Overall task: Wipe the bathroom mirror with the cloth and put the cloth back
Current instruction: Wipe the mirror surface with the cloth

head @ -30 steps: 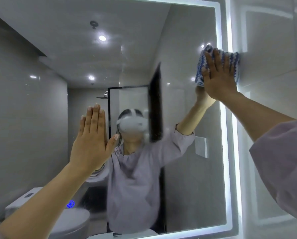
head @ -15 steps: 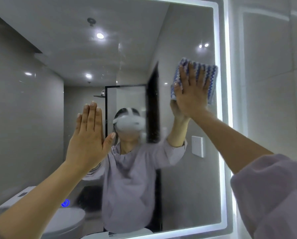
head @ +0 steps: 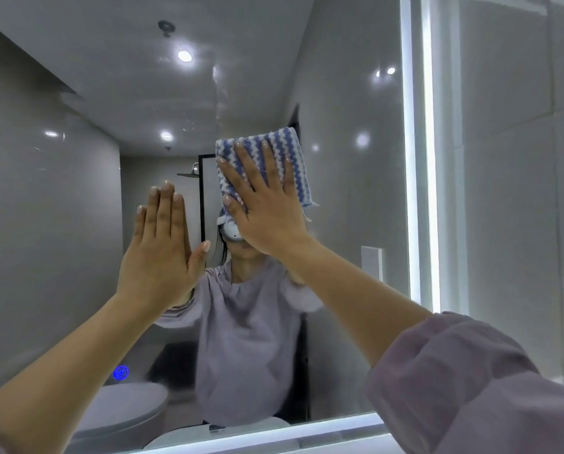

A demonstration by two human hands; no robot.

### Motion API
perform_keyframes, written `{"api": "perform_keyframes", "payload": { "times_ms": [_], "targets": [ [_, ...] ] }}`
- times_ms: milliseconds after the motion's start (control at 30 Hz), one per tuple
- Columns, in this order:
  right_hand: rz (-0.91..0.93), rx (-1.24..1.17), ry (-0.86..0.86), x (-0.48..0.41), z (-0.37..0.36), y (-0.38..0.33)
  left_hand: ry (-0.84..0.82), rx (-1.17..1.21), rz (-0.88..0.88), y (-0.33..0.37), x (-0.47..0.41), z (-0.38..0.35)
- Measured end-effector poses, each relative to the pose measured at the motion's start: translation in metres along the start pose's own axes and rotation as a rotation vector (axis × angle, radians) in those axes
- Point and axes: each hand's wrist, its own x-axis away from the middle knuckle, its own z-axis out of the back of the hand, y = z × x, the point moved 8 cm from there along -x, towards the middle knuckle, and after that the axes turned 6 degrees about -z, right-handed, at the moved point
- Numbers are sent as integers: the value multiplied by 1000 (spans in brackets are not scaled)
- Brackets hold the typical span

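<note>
The right hand [head: 267, 208], fingers straight and spread, presses a blue-and-white striped cloth [head: 289, 158] flat against the mirror [head: 349, 198] near the view's centre, hiding the cloth's lower half. At 8 o'clock from it, the left hand [head: 162, 247] lies open, fingers together, against the glass. The mirror's top and left edges are cut off.

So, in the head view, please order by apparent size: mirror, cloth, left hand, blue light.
1. mirror
2. left hand and cloth, alike; the right hand hides part of the cloth
3. blue light
</note>
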Motion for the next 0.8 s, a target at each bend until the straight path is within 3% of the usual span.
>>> {"api": "perform_keyframes", "payload": {
  "times_ms": [367,800],
  "targets": [
    [71,51,1,6,5,51,-9,23,-5,2,-1,2],
    [-281,-14,32,38,10,201,24,10,-32,-1,-1,-4]
  ]
}}
